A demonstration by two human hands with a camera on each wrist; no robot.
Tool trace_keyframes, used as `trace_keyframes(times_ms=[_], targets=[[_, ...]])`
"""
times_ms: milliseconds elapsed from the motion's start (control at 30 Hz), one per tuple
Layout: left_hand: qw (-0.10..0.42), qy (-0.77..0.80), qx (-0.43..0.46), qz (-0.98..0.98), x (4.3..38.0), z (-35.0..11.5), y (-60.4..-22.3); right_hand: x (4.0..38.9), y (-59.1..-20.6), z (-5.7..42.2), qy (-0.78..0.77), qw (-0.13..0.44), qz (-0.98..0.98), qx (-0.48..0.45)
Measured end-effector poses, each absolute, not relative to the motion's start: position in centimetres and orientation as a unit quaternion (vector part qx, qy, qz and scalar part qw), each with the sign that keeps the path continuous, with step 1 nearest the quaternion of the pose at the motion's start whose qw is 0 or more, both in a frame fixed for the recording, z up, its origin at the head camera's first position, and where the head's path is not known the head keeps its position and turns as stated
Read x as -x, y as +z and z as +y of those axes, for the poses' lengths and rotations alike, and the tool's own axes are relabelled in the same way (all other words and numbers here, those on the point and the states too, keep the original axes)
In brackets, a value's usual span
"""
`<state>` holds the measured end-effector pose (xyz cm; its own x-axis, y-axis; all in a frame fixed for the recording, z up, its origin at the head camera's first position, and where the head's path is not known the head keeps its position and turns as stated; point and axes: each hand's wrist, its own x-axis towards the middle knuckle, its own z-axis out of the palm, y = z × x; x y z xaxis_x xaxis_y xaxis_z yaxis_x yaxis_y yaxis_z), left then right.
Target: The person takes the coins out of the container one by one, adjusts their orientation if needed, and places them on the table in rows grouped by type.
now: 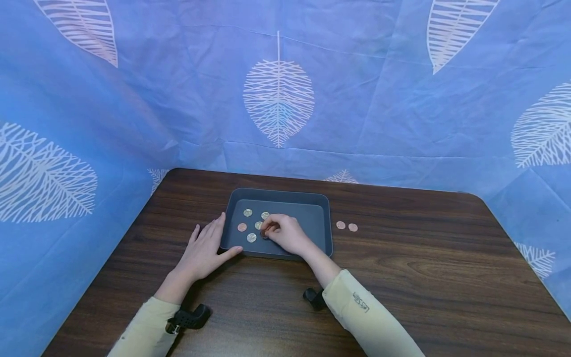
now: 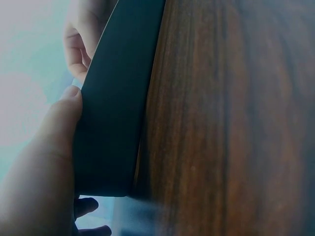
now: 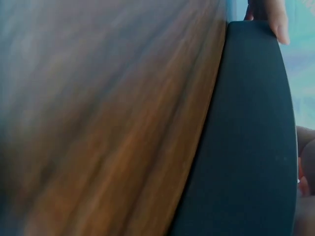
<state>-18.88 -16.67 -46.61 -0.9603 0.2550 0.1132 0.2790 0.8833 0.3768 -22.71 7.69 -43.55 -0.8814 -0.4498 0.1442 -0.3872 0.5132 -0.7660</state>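
A dark grey rectangular tray (image 1: 312,199) lies on the table with several coins in its left half. Most of those coins look pale gold, such as the near coin (image 1: 252,238); a copper coin (image 1: 242,227) is at the left. My right hand (image 1: 287,234) reaches over the near rim and pinches another copper coin (image 1: 264,234) just at the tray floor, mostly covered by the fingers. With fingers straight and spread, my left hand (image 1: 202,253) rests against the tray's near left corner. Its thumb (image 2: 69,105) touches the near rim in the left wrist view.
Two copper coins, a left one (image 1: 341,225) and a right one (image 1: 353,227), lie on the dark wood table (image 1: 424,258) just right of the tray. A blue cloth (image 1: 357,99) with white leaf prints hangs behind the table and along both sides.
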Motion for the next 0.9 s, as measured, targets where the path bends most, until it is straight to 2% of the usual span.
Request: trace_keyframes(times_ms=[467,900], targets=[[0.033,-0.196,0.139,-0.97,18.7,-16.6,-46.6,22.7,-42.9,10.4,-0.459,0.032,0.862,0.211],[0.033,-0.199,0.141,-0.969,18.7,-16.7,-46.6,22.6,-41.9,14.8,-0.471,0.028,0.862,0.182]])
